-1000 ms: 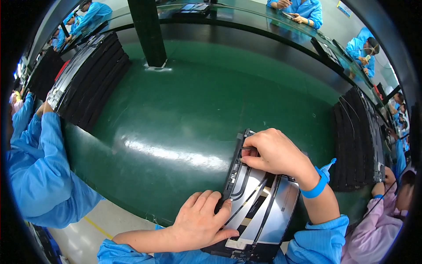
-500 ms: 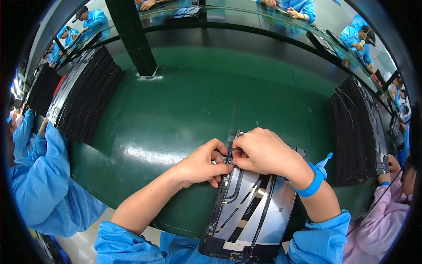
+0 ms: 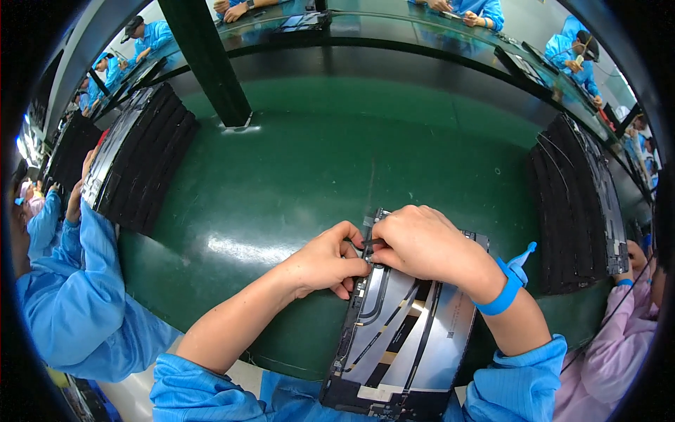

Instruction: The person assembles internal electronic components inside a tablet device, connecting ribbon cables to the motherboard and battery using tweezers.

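Note:
An open tablet [image 3: 450, 352] without its cover lies tilted at the bench's near edge, its silvery inside crossed by dark flat cables. At its upper left edge, my left hand [image 3: 327, 264] is closed, thumb on the rim and the other fingers curled beside it. The left index fingertip meets the end of a thin dark strip [image 3: 372, 242]. My right hand [image 3: 429, 243], with a blue band on the wrist, pinches that strip over the tablet's upper part. Whether the strip is a cable or a tool I cannot make out; the right fingertips are partly hidden.
On the green bench [image 3: 302, 162], stacks of dark tablet-like units stand at the left [image 3: 151, 162] and right [image 3: 573, 204]. A dark post [image 3: 211, 70] rises at the back left. Co-workers in blue [image 3: 70, 281] and pink [image 3: 598, 359] sit close on either side.
My hands stay almost in place, with small finger movements at the strip. The left co-worker's hand has come up against the left stack. The view has shifted slightly.

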Action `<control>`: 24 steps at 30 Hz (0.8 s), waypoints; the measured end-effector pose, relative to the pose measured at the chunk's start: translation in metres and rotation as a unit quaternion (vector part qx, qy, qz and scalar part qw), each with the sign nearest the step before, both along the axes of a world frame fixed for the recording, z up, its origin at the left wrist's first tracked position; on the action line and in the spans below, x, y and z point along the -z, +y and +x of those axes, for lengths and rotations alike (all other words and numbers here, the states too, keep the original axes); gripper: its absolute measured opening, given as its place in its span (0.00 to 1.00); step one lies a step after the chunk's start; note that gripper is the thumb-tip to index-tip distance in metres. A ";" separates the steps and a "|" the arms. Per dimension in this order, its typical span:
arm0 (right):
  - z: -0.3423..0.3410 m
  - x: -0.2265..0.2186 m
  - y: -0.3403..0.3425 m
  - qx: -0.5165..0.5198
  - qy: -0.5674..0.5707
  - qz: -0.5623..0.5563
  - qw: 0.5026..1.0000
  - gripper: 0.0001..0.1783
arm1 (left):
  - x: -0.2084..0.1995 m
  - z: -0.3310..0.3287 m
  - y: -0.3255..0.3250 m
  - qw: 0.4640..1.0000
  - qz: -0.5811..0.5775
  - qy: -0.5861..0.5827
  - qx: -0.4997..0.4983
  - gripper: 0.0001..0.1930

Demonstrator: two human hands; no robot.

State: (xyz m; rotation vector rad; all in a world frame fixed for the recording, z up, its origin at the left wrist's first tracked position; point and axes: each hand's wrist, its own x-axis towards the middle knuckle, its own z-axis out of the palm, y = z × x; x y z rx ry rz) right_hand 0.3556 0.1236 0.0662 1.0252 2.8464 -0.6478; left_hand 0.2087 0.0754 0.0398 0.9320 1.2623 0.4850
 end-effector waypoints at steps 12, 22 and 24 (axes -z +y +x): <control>0.033 -0.005 -0.044 0.175 0.381 -0.462 0.782 0.07 | 0.001 -0.002 0.001 1.000 0.011 -0.020 0.008 0.15; 0.028 0.039 -0.071 0.181 0.396 -0.324 0.840 0.07 | 0.008 -0.006 0.000 0.999 0.021 -0.029 0.010 0.17; 0.029 0.041 -0.071 0.154 0.381 -0.279 0.868 0.07 | 0.009 -0.007 0.000 0.999 0.024 -0.032 0.010 0.17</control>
